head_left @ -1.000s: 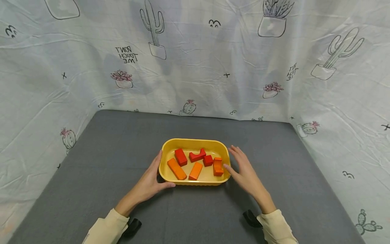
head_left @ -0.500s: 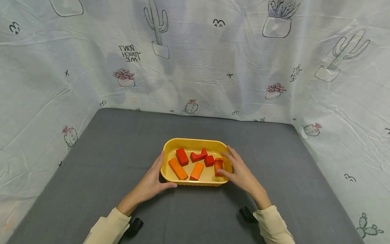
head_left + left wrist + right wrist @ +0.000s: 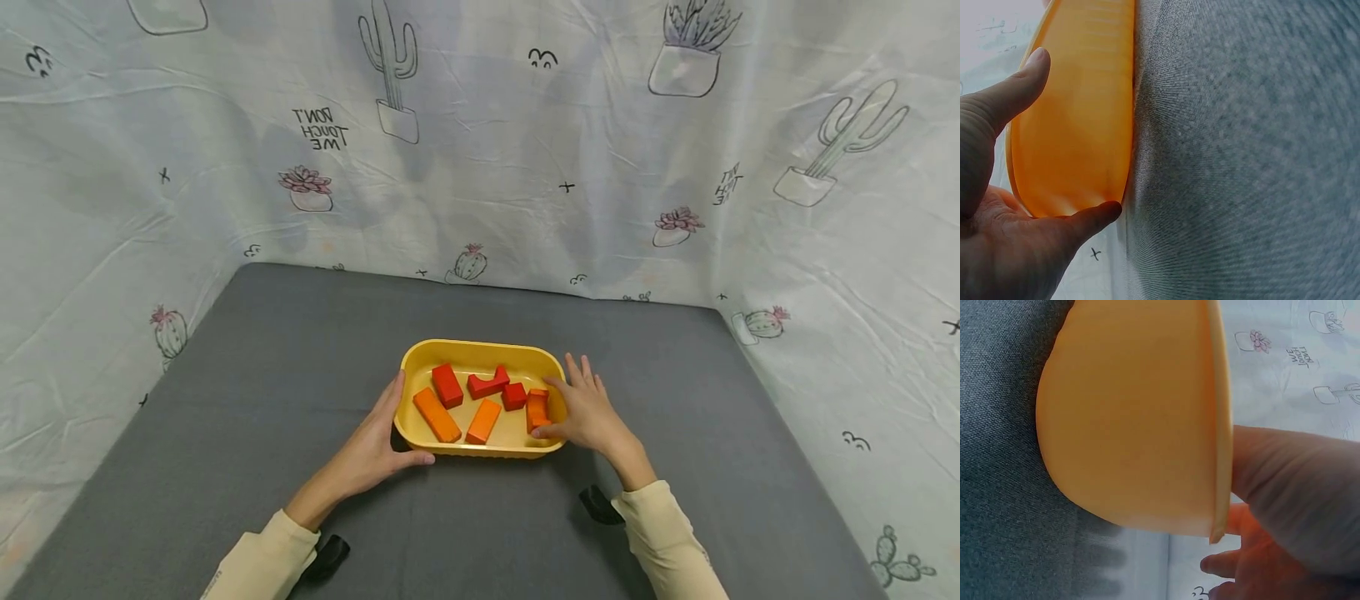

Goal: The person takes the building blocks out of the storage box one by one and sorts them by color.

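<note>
Orange notched block point(image 3: 536, 406) is in the yellow tray point(image 3: 480, 451), at its right end, long axis near-to-far, i.e. across the tray's length. My right hand point(image 3: 591, 418) is the nearer one: palm just outside the tray's right rim, block to its left. Thumb and index reach over the rim, spread apart, thumb by the block's near end, index toward its far end. Span lines up with the long axis, I'd judge. Contact: can't tell; tray wall hides those tips from the right wrist view. My left hand point(image 3: 367, 457) is clasped round the tray's near left corner, thumb on the near wall, well apart from the block. Red cube point(image 3: 513, 397) sits in the tray just left of the block; clearance looks tight that side.
</note>
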A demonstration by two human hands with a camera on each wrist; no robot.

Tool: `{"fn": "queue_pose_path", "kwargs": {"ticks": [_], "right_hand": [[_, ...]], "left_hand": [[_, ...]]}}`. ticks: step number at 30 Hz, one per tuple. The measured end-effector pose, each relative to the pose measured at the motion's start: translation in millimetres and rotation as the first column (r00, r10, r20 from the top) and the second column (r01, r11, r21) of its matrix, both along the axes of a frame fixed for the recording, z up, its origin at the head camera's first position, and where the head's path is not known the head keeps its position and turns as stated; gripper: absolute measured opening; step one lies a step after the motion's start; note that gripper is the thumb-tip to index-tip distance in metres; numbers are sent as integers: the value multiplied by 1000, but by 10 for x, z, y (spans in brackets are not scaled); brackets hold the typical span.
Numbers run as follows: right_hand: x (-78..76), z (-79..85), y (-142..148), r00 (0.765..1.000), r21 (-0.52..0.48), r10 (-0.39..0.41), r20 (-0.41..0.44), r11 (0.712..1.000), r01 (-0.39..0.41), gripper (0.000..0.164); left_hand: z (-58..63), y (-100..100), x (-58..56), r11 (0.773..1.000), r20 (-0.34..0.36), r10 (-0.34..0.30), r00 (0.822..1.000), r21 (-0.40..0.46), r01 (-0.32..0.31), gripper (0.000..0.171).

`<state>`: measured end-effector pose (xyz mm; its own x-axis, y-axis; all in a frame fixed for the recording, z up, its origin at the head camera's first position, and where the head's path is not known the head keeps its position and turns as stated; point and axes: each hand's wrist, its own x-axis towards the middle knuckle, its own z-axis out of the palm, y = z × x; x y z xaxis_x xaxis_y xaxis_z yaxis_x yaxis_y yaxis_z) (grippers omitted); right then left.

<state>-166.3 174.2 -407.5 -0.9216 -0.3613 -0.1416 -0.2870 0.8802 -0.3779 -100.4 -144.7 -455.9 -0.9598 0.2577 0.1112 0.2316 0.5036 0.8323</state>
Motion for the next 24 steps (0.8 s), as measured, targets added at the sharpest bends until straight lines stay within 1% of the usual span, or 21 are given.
{"fn": "queue_pose_path", "kwargs": {"ticks": [3,6,8,11,13,16,18,21,24], "right_hand": [[-13,-10,-15,1000,-25,-8,-5,1000,8,82],[-27,-29,-36,999,-100,-5,-53,995,0,76],[-38,-43,-60,995,-139,21,-95,990,-34,73],[-45,-64,-92,991,-130,60,-120,989,-76,74],[-47,-77,-106,991,-96,73,-114,992,-84,76],[-46,-103,-110,992,-65,71,-107,995,-78,78],[-44,-114,-110,990,-77,70,-123,994,-80,77],[-30,-105,-126,987,-122,72,-146,988,-90,76],[-13,-68,-171,989,-145,77,-129,985,-96,75]], "left_hand": [[-5,1,0,1000,13,-2,1000,1,2,123],[-5,1,-6,1000,16,-2,1000,-1,2,123],[-1,0,-10,1000,19,0,1000,-2,0,123],[3,-2,-13,1000,20,2,1000,-1,-2,123],[-2,0,-16,1000,20,-1,1000,0,1,123],[-15,4,-19,1000,15,-8,1000,-2,8,123],[-25,3,-18,1000,11,-12,1000,-2,12,123],[-33,-3,-15,1000,4,-11,1000,1,11,122],[-38,-12,-10,1000,3,-3,1000,4,3,122]]}}
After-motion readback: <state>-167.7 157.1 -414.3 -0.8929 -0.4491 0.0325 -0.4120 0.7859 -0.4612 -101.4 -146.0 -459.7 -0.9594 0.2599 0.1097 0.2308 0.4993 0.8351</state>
